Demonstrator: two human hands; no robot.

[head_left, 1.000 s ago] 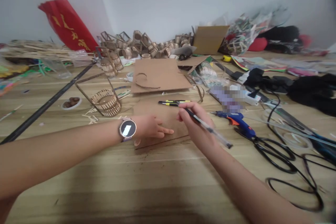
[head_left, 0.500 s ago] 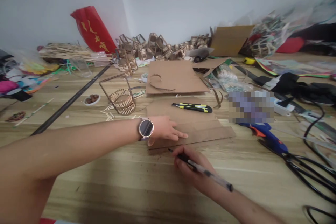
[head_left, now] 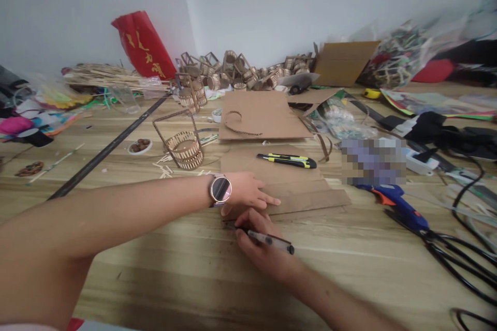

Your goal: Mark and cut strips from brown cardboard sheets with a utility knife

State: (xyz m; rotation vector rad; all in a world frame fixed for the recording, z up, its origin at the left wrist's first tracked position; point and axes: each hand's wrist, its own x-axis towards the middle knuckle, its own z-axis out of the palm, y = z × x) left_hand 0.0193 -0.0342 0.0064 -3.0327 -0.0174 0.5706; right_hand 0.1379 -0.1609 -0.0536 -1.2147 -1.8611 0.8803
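Observation:
My left hand, with a watch at its wrist, lies with fingers stretched out on a cardboard strip. That strip rests over a larger cardboard sheet. Just below, my right hand grips a pen, its tip at the left part of the cardboard's near edge. Behind my left hand a yellow-and-black utility knife lies on the sheet. A small basket of pale sticks with a tall square handle stands beyond my left wrist.
Farther back lies another cardboard sheet with a curled strip on it. Many small baskets are heaped by the wall. At right are a blue glue gun and black cable. A small bowl sits at left.
My right hand has moved left with the pen along the cardboard's near edge, closer to my left hand. My left hand stays pressed on the strip. The view has shifted slightly.

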